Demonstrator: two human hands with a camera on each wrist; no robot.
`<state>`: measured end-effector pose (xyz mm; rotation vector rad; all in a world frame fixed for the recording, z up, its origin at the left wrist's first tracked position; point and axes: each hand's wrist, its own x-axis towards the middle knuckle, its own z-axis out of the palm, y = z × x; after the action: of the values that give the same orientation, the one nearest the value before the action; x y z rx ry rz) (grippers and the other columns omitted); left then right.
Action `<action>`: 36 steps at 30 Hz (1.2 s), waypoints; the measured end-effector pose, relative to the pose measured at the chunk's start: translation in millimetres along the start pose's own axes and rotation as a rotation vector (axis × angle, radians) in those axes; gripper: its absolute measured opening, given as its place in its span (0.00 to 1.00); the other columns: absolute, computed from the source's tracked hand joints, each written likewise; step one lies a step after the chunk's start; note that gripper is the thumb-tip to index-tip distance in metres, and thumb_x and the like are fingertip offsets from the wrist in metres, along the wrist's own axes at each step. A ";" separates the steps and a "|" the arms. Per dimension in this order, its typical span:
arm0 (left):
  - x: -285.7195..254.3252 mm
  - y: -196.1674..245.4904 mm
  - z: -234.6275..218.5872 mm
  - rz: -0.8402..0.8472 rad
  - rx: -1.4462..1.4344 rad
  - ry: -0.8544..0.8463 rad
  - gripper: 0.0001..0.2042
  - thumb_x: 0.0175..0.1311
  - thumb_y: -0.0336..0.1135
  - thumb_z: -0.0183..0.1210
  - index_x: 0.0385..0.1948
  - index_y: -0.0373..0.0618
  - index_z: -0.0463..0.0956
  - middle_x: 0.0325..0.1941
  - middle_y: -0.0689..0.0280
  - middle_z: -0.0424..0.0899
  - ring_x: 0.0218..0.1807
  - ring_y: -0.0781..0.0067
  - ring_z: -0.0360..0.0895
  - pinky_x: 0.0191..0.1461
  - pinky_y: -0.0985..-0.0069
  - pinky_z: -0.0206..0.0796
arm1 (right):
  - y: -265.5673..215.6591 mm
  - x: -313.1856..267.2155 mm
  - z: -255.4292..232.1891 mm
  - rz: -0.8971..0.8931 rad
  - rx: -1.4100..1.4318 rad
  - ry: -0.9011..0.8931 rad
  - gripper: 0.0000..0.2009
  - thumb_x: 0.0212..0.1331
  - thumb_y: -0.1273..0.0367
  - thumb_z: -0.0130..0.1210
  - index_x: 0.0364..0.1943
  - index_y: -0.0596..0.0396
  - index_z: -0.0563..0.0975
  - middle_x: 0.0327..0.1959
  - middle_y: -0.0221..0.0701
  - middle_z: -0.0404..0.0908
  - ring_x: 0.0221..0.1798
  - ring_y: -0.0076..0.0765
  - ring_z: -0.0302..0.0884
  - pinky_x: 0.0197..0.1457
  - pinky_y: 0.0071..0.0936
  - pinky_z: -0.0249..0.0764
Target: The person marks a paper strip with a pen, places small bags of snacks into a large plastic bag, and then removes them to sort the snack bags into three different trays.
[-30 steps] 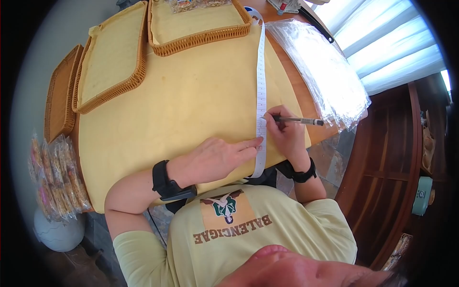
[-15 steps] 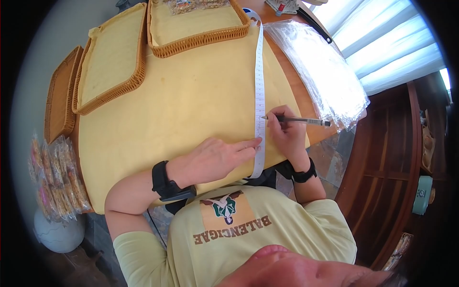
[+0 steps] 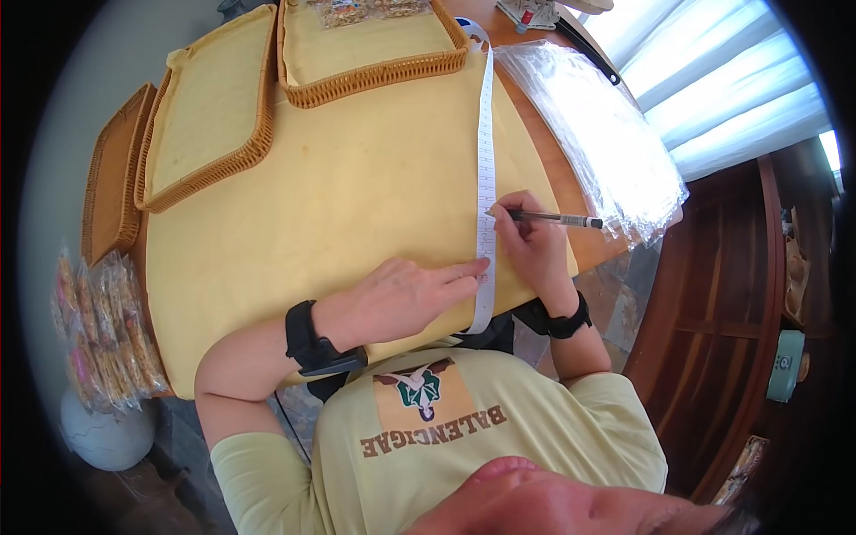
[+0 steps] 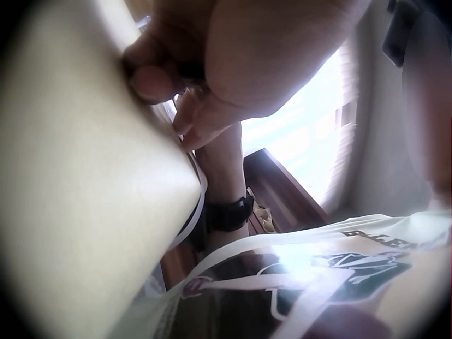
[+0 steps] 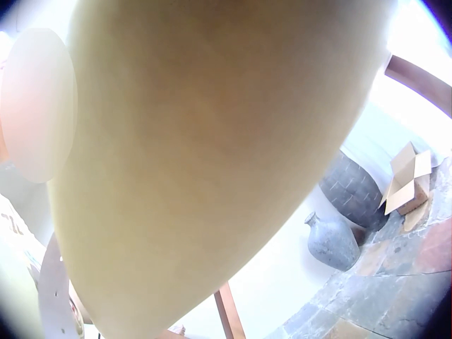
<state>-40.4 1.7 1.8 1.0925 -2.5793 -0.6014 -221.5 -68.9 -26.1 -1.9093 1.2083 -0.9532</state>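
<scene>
A white measuring tape (image 3: pixel 485 178) runs across a large yellow sheet (image 3: pixel 330 196) on the table, close to its right side. My left hand (image 3: pixel 397 299) rests on the sheet, its extended index finger pressing the tape near the front edge. In the left wrist view, that same hand (image 4: pixel 261 49) looms large above the yellow surface. My right hand (image 3: pixel 539 250) pinches a pen (image 3: pixel 562 218), with the tip at the tape's right part, a little beyond the left fingertip. The right wrist view mostly shows the yellow sheet (image 5: pixel 205 141) and a piece of tape (image 5: pixel 53 289).
Lined wicker trays (image 3: pixel 374 82) stand at the back, with a brown tray (image 3: pixel 111 178) at far left. Bagged snacks (image 3: pixel 107 330) lie at the left edge. Shiny clear plastic bags (image 3: pixel 606 143) cover the right side, a black-handled item (image 3: pixel 588 49) behind them.
The right hand and pen have shifted slightly, the pen tip ending a little farther up the tape. The left hand stays put with its finger on the tape.
</scene>
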 end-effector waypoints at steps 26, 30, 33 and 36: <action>-0.4 -0.6 2.1 0.017 -0.006 0.040 0.07 0.51 0.26 0.45 0.33 0.44 0.66 0.55 0.68 0.68 0.22 0.67 0.74 0.17 0.77 0.66 | 1.8 1.1 2.5 -0.074 -0.094 0.059 0.04 0.47 0.74 0.55 0.25 0.58 0.72 0.12 0.27 0.68 0.12 0.18 0.60 0.15 0.18 0.56; -0.2 -1.0 2.5 0.010 -0.002 0.019 0.07 0.51 0.26 0.45 0.32 0.44 0.66 0.55 0.68 0.68 0.22 0.67 0.75 0.18 0.78 0.66 | 1.5 1.1 0.6 -0.095 -0.106 0.046 0.04 0.47 0.74 0.55 0.24 0.58 0.72 0.12 0.27 0.69 0.12 0.19 0.62 0.15 0.18 0.57; -0.2 -1.2 2.6 0.014 -0.010 0.030 0.06 0.51 0.26 0.45 0.32 0.44 0.66 0.55 0.68 0.68 0.23 0.67 0.75 0.18 0.78 0.66 | 2.6 0.4 0.0 -0.101 -0.110 0.043 0.04 0.47 0.74 0.56 0.24 0.58 0.72 0.12 0.28 0.69 0.12 0.19 0.63 0.15 0.18 0.58; 0.0 -0.7 2.2 0.012 -0.013 0.030 0.06 0.51 0.26 0.45 0.31 0.43 0.66 0.55 0.68 0.68 0.23 0.67 0.75 0.18 0.78 0.66 | 1.9 -0.4 0.1 -0.086 -0.099 0.042 0.04 0.47 0.74 0.55 0.24 0.57 0.72 0.12 0.27 0.69 0.12 0.19 0.64 0.15 0.18 0.58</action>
<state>-40.8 1.8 -0.4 1.0726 -2.5509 -0.5935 -222.4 -69.1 -27.8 -2.0429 1.2261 -0.9995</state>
